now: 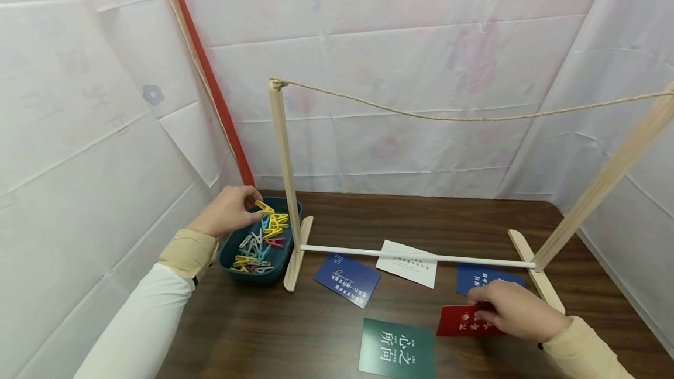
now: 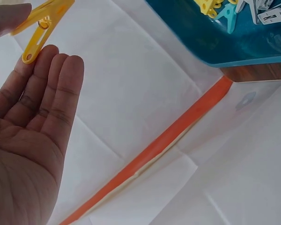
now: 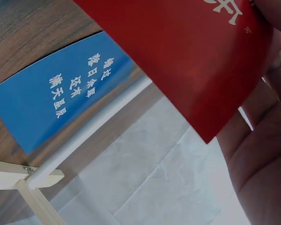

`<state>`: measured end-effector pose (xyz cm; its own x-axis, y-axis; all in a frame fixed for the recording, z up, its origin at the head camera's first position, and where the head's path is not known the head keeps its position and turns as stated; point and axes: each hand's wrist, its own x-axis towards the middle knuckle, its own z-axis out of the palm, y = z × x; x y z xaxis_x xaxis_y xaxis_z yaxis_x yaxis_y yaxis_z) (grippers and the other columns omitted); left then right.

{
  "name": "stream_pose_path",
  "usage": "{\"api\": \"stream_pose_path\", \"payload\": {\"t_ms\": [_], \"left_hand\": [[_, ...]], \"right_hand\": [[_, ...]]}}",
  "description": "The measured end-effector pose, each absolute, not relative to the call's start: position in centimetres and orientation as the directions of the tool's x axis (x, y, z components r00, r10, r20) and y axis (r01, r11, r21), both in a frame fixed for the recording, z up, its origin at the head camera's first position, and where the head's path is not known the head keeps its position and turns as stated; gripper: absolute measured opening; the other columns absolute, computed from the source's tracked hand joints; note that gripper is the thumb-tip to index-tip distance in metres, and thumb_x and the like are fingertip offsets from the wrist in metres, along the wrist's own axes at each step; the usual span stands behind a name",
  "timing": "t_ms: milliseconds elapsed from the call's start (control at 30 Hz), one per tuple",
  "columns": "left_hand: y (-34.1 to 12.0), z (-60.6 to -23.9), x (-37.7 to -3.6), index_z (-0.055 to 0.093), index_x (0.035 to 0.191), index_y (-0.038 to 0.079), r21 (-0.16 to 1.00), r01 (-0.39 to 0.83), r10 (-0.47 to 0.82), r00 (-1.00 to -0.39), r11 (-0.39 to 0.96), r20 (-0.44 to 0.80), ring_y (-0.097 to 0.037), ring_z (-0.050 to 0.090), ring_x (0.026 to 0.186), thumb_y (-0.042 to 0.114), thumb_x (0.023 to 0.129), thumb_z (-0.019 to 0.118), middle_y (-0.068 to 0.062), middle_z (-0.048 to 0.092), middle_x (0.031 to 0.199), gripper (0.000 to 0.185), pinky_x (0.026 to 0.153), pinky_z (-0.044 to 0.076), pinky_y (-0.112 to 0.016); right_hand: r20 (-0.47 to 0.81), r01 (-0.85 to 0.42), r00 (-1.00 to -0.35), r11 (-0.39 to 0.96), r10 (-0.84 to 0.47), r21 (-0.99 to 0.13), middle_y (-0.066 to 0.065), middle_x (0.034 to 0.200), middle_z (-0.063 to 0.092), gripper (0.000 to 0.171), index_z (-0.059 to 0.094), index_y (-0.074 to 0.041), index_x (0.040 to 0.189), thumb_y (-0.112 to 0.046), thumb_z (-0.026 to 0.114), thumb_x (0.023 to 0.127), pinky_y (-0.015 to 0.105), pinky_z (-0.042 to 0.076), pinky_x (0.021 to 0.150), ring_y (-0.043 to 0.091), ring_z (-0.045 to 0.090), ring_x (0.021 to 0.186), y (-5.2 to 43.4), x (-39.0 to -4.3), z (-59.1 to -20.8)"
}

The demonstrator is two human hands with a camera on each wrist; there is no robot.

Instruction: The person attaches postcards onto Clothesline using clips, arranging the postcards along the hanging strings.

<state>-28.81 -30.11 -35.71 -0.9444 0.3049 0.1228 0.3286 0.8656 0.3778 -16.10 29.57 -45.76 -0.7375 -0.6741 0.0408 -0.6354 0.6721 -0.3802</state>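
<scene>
While teal bin (image 1: 231, 256) holds pegs (image 1: 260, 238), L hand (image 1: 229, 210) pinches one

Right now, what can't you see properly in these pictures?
- Red card: head view, the right hand covers its right part; right wrist view, edges cut off its writing.
- Blue card: head view, partly behind the white rod and that hand.
- Pegs in the teal tray: head view, too small to count.
- Yellow peg: left wrist view, top edge cuts it.

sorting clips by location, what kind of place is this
Likely a makeshift indoor recording or craft booth: white sheeting hung as walls around a wooden table, with a small rope line frame set up on it.
</scene>
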Motion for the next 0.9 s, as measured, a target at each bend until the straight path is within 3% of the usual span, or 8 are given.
{"api": "stream_pose_path", "payload": {"t_ms": [233, 600, 900], "left_hand": [[-30.0, -35.0, -28.4, 0.073, 0.115, -0.003, 0.374, 0.347, 0.314, -0.938, 0.860, 0.148, -0.025, 0.066, 0.087, 0.016, 0.093, 0.084, -0.015, 0.075, 0.098, 0.031, 0.085, 0.064, -0.048], [-30.0, -34.4, -28.2, 0.075, 0.114, -0.002, 0.364, 0.405, 0.337, -0.911, 0.839, 0.237, -0.024, 0.067, 0.086, 0.016, 0.094, 0.083, -0.014, 0.076, 0.098, 0.028, 0.082, 0.063, -0.046], [-29.6, -33.7, -27.7, 0.075, 0.115, -0.002, 0.367, 0.433, 0.349, -0.896, 0.823, 0.274, -0.031, 0.072, 0.090, 0.013, 0.094, 0.083, -0.015, 0.078, 0.101, 0.027, 0.083, 0.065, -0.049]], "right_hand": [[0.093, -0.645, -0.726, 0.628, -0.681, -0.436, -0.023, 0.082, 0.064, 0.024, 0.069, -0.028, 0.093, -0.008, 0.081, 0.096, 0.021, 0.046, 0.062, -0.009, 0.049, 0.073, 29.6, -16.7, -45.6], [0.314, -0.673, -0.730, 0.559, -0.607, -0.483, -0.014, 0.089, 0.072, 0.028, 0.071, -0.024, 0.097, 0.001, 0.081, 0.093, 0.021, 0.051, 0.061, -0.009, 0.058, 0.078, 29.5, -17.3, -46.1], [0.414, -0.689, -0.717, 0.478, -0.561, -0.545, -0.005, 0.091, 0.078, 0.027, 0.075, -0.018, 0.100, 0.006, 0.082, 0.090, 0.020, 0.055, 0.064, -0.005, 0.066, 0.081, 28.2, -17.9, -45.6]]}}
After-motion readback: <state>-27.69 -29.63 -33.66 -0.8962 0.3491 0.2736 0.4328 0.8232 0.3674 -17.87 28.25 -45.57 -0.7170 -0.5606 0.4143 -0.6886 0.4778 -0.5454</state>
